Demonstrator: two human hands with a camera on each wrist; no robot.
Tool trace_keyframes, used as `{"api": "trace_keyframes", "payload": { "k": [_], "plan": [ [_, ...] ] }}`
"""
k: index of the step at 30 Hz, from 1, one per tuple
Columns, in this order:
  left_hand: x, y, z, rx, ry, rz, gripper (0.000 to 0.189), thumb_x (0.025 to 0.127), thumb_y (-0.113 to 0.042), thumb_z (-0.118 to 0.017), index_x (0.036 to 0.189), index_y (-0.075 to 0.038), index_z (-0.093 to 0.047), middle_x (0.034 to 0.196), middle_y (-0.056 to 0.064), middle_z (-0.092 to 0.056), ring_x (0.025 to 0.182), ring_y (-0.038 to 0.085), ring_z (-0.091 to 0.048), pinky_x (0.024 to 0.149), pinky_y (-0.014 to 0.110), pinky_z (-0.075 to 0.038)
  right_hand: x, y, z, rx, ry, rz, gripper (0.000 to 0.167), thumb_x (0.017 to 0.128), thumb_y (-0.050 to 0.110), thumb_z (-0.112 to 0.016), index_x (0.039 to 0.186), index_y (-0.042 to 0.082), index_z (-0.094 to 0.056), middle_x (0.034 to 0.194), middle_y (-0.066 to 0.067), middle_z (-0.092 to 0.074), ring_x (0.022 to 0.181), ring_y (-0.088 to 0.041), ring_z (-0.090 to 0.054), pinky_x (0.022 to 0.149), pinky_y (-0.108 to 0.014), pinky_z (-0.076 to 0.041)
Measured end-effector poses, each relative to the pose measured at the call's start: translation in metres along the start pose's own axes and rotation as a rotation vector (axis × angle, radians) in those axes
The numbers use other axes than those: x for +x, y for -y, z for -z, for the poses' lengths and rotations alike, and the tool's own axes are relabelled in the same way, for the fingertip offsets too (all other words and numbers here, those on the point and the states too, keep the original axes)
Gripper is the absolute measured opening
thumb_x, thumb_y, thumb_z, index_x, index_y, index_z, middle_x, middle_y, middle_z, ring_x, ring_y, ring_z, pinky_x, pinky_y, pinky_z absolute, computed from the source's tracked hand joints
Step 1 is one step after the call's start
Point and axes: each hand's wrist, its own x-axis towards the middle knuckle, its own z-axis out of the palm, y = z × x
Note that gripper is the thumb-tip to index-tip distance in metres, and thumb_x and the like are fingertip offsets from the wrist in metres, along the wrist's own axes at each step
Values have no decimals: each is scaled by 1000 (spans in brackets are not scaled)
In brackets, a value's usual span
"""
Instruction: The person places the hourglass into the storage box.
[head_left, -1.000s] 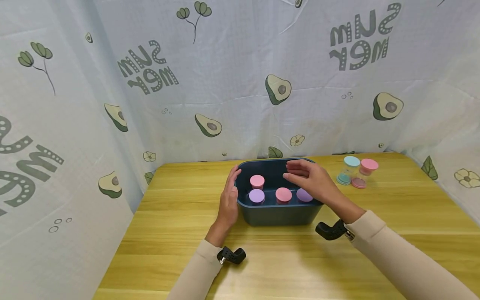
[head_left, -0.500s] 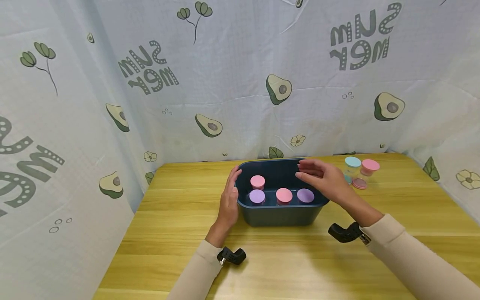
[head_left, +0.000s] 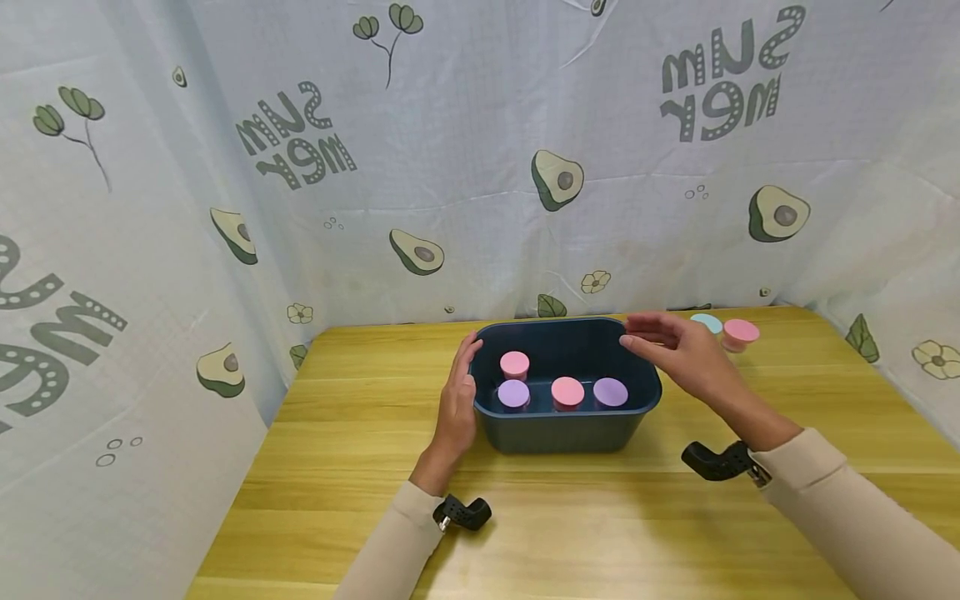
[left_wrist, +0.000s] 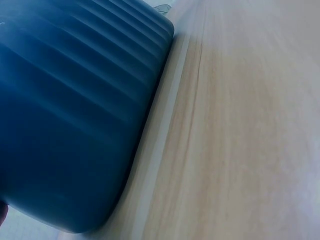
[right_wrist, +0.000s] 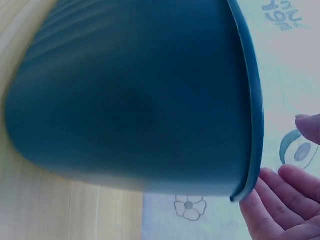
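Note:
A dark blue bin (head_left: 558, 433) stands on the table in the head view. Inside it are two pink-topped pieces, one at the back left (head_left: 514, 364) and one at the front (head_left: 567, 392), plus two purple-topped pieces, left (head_left: 513, 394) and right (head_left: 611, 392). My left hand (head_left: 456, 408) lies along the bin's left end, fingers extended. Just outside the right end, my right hand (head_left: 693, 358) hovers by the rim with loosely bent fingers, holding nothing. In the right wrist view its fingers (right_wrist: 285, 205) are beside the bin's rim; whether they touch it, I cannot tell.
Behind my right hand, a blue-topped hourglass (head_left: 707, 323) and a pink-topped hourglass (head_left: 740, 332) stand partly hidden on the wooden table (head_left: 360, 417). A printed curtain (head_left: 480, 183) hangs along the table's back and left side.
My right hand has moved right, from over the inside of the bin to beyond its right rim, uncovering the right purple top and covering more of the hourglasses. My left hand stays put.

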Motion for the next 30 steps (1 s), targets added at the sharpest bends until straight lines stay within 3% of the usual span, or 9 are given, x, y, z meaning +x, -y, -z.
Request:
{"api": "trace_keyframes", "payload": {
  "k": [2, 8, 15, 20, 26, 30],
  "plan": [
    [0, 0, 0, 0, -1, 2, 52, 96, -17, -27, 147, -10, -35, 158, 2, -24, 145, 20, -22, 111, 54, -25, 2, -2, 2, -10, -5, -2, 49, 91, 32, -65, 125, -2, -58, 122, -21, -63, 92, 7, -59, 76, -6, -46],
    [0, 0, 1, -1, -5, 4, 52, 96, -16, -27, 147, -10, -36, 158, 2, -24, 145, 21, -22, 110, 55, -27, 8, -12, 14, -82, -14, -42, 52, 91, 37, -64, 128, 1, -58, 123, -20, -62, 102, -20, -64, 74, -4, -44],
    [1, 0, 1, -23, 4, 4, 53, 95, -14, -27, 147, -9, -35, 158, 8, -25, 145, 24, -23, 108, 57, -28, 17, -28, 31, -97, -17, -82, 53, 92, 41, -62, 130, 5, -57, 124, -19, -62, 91, 13, -53, 75, -3, -41],
    [2, 0, 0, -25, 6, 4, 53, 95, -13, -27, 148, -10, -35, 158, 7, -25, 145, 22, -23, 109, 56, -28, 24, -39, 43, -127, -6, -129, 57, 92, 47, -58, 132, 7, -55, 128, -18, -59, 89, 16, -48, 75, -1, -38],
    [2, 0, 1, -28, 6, -1, 53, 96, -14, -26, 148, -9, -35, 158, 7, -25, 144, 23, -24, 109, 57, -28, 32, -53, 55, -155, -11, -129, 58, 92, 48, -58, 131, 5, -56, 127, -21, -59, 85, 19, -48, 72, -1, -38],
    [2, 0, 1, -27, 8, 2, 53, 96, -14, -26, 148, -10, -35, 158, 7, -25, 144, 22, -24, 110, 56, -27, 36, -61, 62, -184, -17, -146, 59, 92, 48, -58, 131, 3, -56, 125, -24, -59, 83, 15, -48, 66, -9, -44]
  ]
}}
